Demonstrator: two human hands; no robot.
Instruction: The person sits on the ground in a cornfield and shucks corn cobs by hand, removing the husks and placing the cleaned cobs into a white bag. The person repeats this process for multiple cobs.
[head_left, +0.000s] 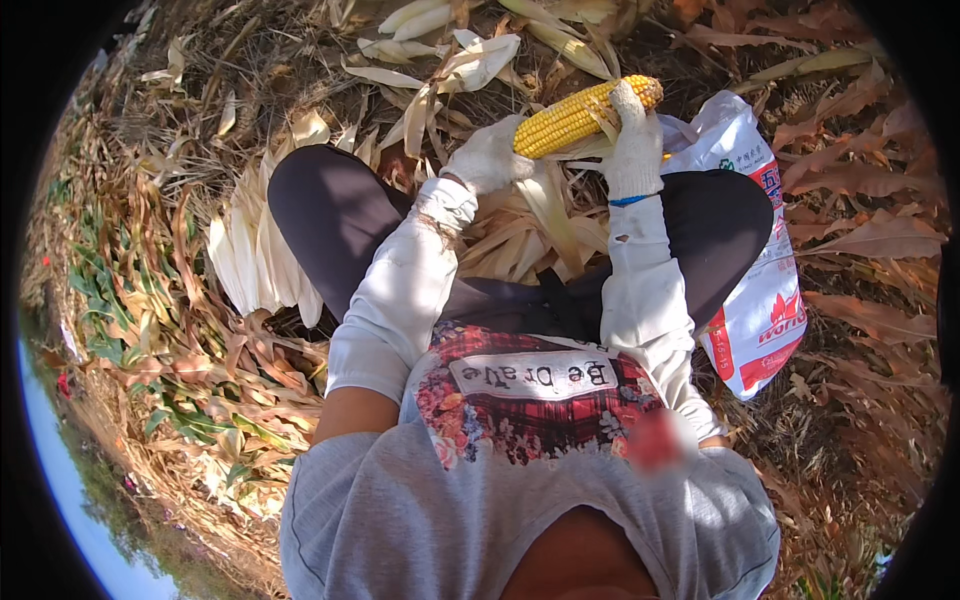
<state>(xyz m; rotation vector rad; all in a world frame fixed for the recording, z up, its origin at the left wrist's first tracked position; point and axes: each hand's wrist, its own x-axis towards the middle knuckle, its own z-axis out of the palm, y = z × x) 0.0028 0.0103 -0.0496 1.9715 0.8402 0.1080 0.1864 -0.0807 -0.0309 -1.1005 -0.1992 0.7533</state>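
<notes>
A husked ear of yellow corn (562, 120) is held aslant in front of me, its brownish end up to the right. My left hand (491, 156), in a white knit glove, is closed around the lower left end. In a matching glove, my right hand (634, 142) grips the ear near the brownish end, thumb laid over the kernels. Pale strips of husk (553, 214) hang below the ear between my hands. Loose dry husks (502, 251) lie between my bent legs. The fingers under the ear are hidden.
Beside my right knee (720, 217) lies a white and red printed plastic sack (757, 300); something yellow shows near its mouth. Husk-covered ears (259, 240) are heaped by my left knee (330, 202). A partly husked ear (570, 49) lies ahead among dry stalks and leaves (862, 187).
</notes>
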